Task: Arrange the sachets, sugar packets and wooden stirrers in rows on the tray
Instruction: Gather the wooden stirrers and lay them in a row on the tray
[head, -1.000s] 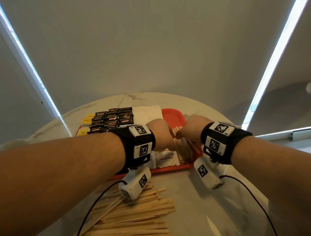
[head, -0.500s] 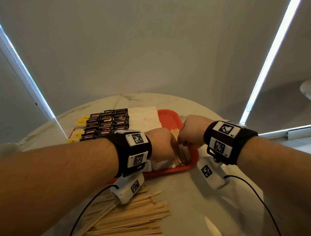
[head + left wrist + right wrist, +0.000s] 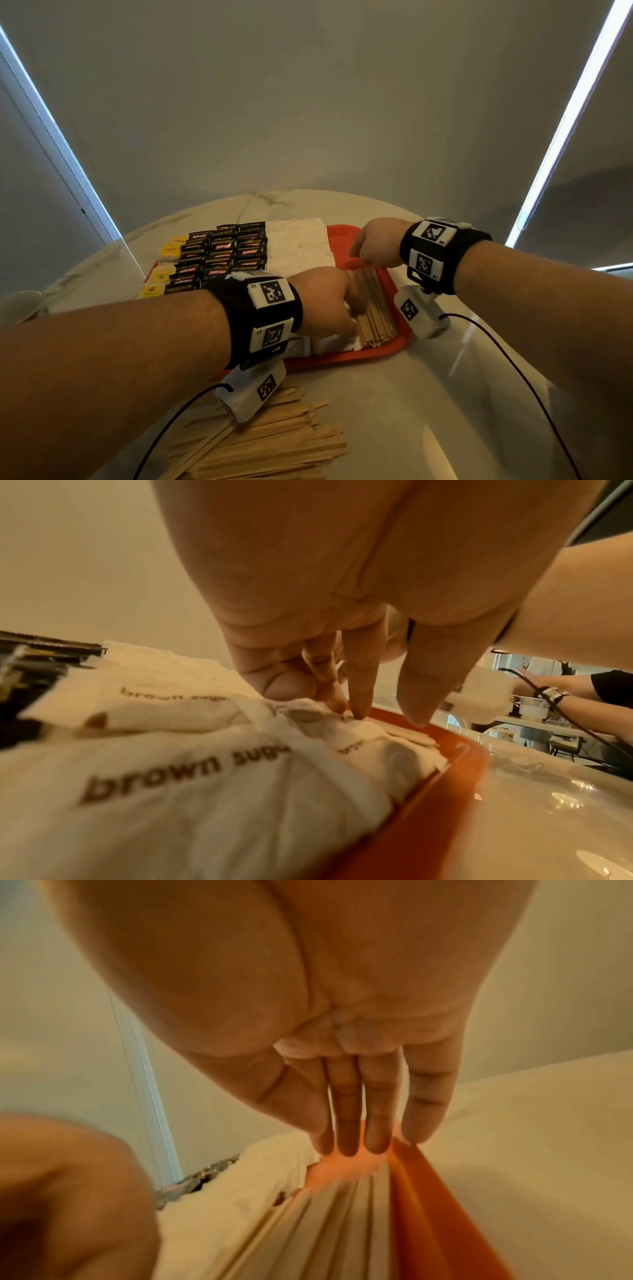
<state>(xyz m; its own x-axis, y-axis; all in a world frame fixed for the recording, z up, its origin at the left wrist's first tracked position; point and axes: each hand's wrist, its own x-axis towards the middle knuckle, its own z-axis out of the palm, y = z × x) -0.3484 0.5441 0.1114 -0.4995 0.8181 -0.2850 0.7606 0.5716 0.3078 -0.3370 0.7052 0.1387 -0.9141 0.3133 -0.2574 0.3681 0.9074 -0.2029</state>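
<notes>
Red tray (image 3: 346,358) holds sachets (image 3: 226,255), sugar pkts (image 3: 164,772) & stirrers (image 3: 373,315).

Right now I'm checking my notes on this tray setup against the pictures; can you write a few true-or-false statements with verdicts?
1. The red tray holds wooden stirrers along its right side. True.
2. The right hand grips a bundle of stirrers. False: its straight fingers reach down at the stirrers' far ends.
3. The white packets read "brown sugar". True.
4. The table holds no stirrers off the tray. False: a loose pile lies in front of it.
5. The Kopiko sachets sit right of the stirrers. False: left.
</notes>
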